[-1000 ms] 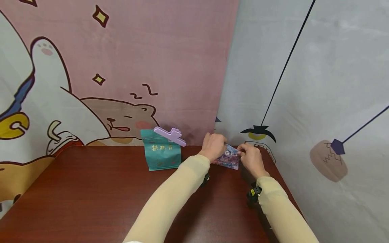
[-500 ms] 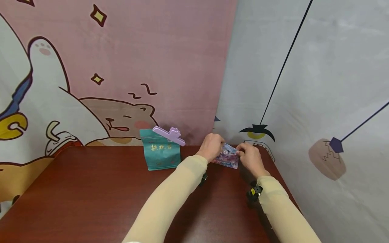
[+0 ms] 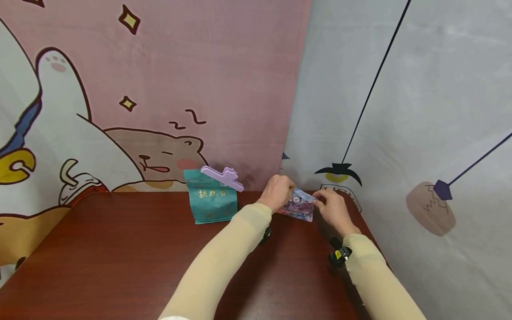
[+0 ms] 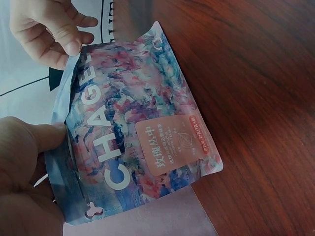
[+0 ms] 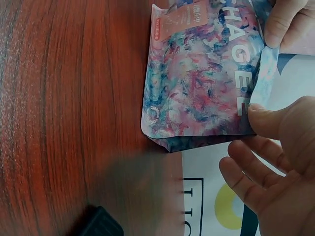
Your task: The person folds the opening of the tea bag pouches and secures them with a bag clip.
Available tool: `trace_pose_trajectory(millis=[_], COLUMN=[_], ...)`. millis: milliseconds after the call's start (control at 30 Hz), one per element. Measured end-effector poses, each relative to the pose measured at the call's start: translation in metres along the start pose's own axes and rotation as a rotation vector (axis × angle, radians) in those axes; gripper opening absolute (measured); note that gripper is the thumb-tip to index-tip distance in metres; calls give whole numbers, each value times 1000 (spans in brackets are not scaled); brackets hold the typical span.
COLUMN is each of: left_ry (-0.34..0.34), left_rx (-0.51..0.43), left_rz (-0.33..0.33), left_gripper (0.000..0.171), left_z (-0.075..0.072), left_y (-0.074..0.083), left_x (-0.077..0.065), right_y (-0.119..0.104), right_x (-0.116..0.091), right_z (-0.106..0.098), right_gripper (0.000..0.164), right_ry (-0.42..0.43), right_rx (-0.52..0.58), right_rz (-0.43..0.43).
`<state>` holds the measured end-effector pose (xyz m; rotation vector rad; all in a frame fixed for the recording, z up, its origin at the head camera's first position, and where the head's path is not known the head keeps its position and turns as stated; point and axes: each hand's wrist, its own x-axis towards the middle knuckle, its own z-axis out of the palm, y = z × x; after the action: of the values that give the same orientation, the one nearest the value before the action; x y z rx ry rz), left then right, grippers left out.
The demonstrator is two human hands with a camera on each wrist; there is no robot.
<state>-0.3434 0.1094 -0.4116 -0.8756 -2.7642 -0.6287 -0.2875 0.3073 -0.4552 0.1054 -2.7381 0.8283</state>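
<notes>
A blue and pink patterned tea pouch [image 3: 298,208] stands near the back edge of the table. Large white letters and a salmon label show on its front in the left wrist view, where the pouch [image 4: 123,98] fills the middle. My left hand [image 3: 278,191] pinches its top strip on the left, thumb on the front. At the top's other end, the thumb and fingers of my right hand [image 3: 334,209] pinch the corner. In the right wrist view, the remaining fingers of the right hand [image 5: 290,157] spread out below the pouch. Between the two hands the top strip looks bent.
A teal pouch [image 3: 212,205] stands to the left, with a lilac sealing clip [image 3: 225,178] across its top right corner. The dark red table [image 3: 120,258] meets a patterned cloth wall [image 3: 248,89] behind and a grey one [image 3: 432,111] at right.
My right hand and wrist have shifted slightly right, with the thumb still at the pouch's top corner. The left hand has barely moved, and the teal pouch stays put.
</notes>
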Motion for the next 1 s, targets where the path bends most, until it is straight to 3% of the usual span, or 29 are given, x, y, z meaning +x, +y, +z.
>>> trace_pose_trajectory(millis=[467,1000], left_ry=[25,17], left_rx=[-18,-37], left_rz=[12,-5], left_gripper=[50,54], left_z=[-3,-1], left_y=[1,0], left_x=[-1,-1], right_y=[0,25], right_x=[-9,-37], right_z=[-9,-24], right_gripper=[31,30], right_ry=[-19,-69], right_rx=[-13,-76], right_rz=[-4,-20])
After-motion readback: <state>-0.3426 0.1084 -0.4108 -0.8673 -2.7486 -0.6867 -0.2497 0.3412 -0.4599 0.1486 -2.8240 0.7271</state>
